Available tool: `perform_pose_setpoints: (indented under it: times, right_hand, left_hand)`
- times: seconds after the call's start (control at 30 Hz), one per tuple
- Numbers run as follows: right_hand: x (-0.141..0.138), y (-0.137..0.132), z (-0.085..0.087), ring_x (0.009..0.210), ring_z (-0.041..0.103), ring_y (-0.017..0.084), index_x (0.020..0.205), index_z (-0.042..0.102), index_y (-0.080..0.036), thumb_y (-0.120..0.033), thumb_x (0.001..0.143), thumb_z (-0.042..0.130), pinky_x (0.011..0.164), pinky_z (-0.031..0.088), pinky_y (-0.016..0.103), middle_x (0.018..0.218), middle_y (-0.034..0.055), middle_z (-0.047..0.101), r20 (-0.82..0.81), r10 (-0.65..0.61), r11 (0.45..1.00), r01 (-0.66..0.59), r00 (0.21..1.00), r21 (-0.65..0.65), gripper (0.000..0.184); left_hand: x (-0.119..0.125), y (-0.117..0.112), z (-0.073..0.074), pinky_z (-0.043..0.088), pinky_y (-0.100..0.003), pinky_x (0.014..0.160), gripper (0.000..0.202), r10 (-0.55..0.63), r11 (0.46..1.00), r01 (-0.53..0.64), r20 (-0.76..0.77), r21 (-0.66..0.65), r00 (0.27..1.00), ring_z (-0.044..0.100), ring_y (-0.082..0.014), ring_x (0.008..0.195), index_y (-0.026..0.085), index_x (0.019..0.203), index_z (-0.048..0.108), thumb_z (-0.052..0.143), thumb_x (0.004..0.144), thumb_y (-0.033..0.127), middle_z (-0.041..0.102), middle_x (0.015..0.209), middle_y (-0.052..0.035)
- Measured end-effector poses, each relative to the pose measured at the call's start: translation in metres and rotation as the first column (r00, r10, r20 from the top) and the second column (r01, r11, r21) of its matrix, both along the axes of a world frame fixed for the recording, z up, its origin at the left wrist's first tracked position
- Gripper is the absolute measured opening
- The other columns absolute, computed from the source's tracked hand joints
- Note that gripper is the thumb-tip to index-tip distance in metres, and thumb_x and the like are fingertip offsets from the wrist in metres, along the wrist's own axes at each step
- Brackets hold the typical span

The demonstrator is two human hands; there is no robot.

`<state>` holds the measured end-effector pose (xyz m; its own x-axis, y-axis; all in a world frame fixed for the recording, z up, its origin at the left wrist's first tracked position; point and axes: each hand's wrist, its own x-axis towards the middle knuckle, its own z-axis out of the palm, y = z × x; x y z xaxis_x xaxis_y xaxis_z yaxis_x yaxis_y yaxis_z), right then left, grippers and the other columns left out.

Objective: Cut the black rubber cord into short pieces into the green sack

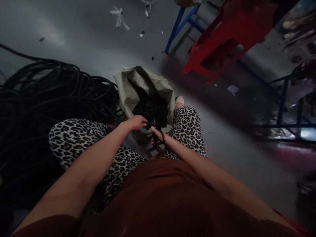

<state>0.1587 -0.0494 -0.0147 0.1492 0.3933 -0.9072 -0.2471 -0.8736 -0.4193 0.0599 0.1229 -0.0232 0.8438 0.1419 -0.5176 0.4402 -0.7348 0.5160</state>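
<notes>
My left hand (137,122) is closed around a thin black hose (148,124), whose end sticks out past the fingertips toward the right. My right hand (158,133) grips a pair of scissors (163,137) by its black handles, the blades pointing up and away beside the hose end. Whether the blades touch the hose is too dark to tell. Both hands are over the near rim of a pale green woven sack (123,87), which stands open between my legs. Inside it lies a heap of small black pieces (153,107).
A large pile of black hose (61,85) coils on the floor at left, reaching the sack. A red plastic stool (237,33) and a blue metal frame (175,29) are at upper right. Another blue frame (281,102) stands at right. Plastic scraps (119,17) litter the grey floor.
</notes>
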Motion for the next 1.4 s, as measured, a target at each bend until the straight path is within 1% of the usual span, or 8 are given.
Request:
perform_pose_setpoints:
  times: [0.13,0.4,0.6,0.8,0.9,1.1,1.27,1.4]
  right_hand:
    - [-0.001,0.001,0.003,0.039,0.058,0.013,0.112,0.053,-0.012,-0.058,0.094,0.041,0.037,0.043,0.019,0.054,0.0005,0.059,0.022,-0.028,0.999,0.027,0.999,0.023,0.051]
    - [0.000,0.001,0.006,0.028,0.047,0.009,0.082,0.054,-0.013,-0.050,0.094,0.047,0.029,0.035,0.015,0.040,-0.0048,0.048,0.121,-0.030,0.994,0.017,0.992,0.111,0.040]
    - [0.002,0.001,0.003,0.025,0.041,0.006,0.076,0.054,-0.014,-0.045,0.094,0.049,0.028,0.032,0.014,0.038,-0.0069,0.044,0.137,-0.052,0.993,0.037,0.989,0.111,0.036]
    - [0.000,-0.002,0.000,0.025,0.038,0.005,0.072,0.053,-0.014,-0.044,0.092,0.051,0.027,0.028,0.013,0.038,-0.0077,0.041,0.118,-0.024,0.994,0.011,0.993,0.108,0.036]
    - [0.000,-0.003,-0.001,0.025,0.038,0.004,0.072,0.054,-0.014,-0.044,0.093,0.050,0.026,0.026,0.013,0.038,-0.0079,0.040,0.105,-0.019,0.994,0.007,0.994,0.111,0.037]
    - [0.001,-0.002,-0.001,0.027,0.042,0.006,0.077,0.054,-0.014,-0.048,0.093,0.049,0.029,0.031,0.014,0.040,-0.0062,0.045,0.093,-0.111,0.993,0.106,0.989,0.060,0.039]
    - [0.000,-0.001,0.002,0.031,0.050,0.011,0.091,0.051,-0.014,-0.051,0.096,0.041,0.032,0.039,0.017,0.044,-0.0039,0.051,0.046,-0.135,0.988,0.131,0.990,0.086,0.039]
    - [-0.002,-0.001,0.002,0.035,0.055,0.012,0.101,0.051,-0.013,-0.057,0.095,0.038,0.035,0.042,0.018,0.048,-0.0017,0.056,0.003,-0.093,0.992,0.092,0.996,0.085,0.046]
  left_hand:
    - [0.000,0.000,0.001,0.044,-0.022,0.076,0.033,0.019,1.000,-0.019,0.000,-0.002,1.000,0.063,-0.0176,0.093,0.027,0.109,0.069,0.048,0.084,0.030,0.072,0.104,-0.0005]
    - [0.001,-0.001,-0.001,0.044,-0.021,0.076,0.034,0.044,0.999,-0.044,-0.013,-0.014,0.999,0.064,-0.0171,0.091,0.024,0.109,0.069,0.048,0.084,0.032,0.072,0.103,-0.0023]
    - [-0.003,0.008,0.006,0.046,-0.021,0.074,0.036,0.065,0.998,-0.064,-0.124,0.012,0.990,0.064,-0.0167,0.090,0.023,0.113,0.067,0.049,0.084,0.033,0.072,0.104,-0.0021]
    - [-0.005,0.013,0.010,0.046,-0.021,0.082,0.035,0.057,0.998,-0.053,-0.179,0.028,0.982,0.063,-0.0172,0.099,0.025,0.112,0.068,0.050,0.083,0.031,0.070,0.112,-0.0015]
    - [-0.006,0.014,0.013,0.046,-0.022,0.083,0.035,0.075,0.996,-0.064,-0.211,0.057,0.975,0.063,-0.0187,0.101,0.025,0.113,0.068,0.051,0.083,0.031,0.069,0.114,-0.0031]
    - [-0.006,0.014,0.015,0.047,-0.023,0.083,0.037,0.133,0.988,-0.114,-0.192,0.107,0.972,0.063,-0.0193,0.102,0.026,0.116,0.066,0.050,0.084,0.034,0.069,0.115,-0.0036]
    - [-0.004,0.012,0.013,0.047,-0.024,0.081,0.036,0.141,0.985,-0.123,-0.154,0.120,0.978,0.063,-0.0198,0.099,0.025,0.114,0.067,0.048,0.085,0.034,0.070,0.109,-0.0044]
    - [-0.003,0.010,0.010,0.047,-0.024,0.079,0.036,0.136,0.984,-0.120,-0.117,0.133,0.984,0.064,-0.0199,0.098,0.025,0.112,0.068,0.047,0.085,0.034,0.071,0.107,-0.0044]
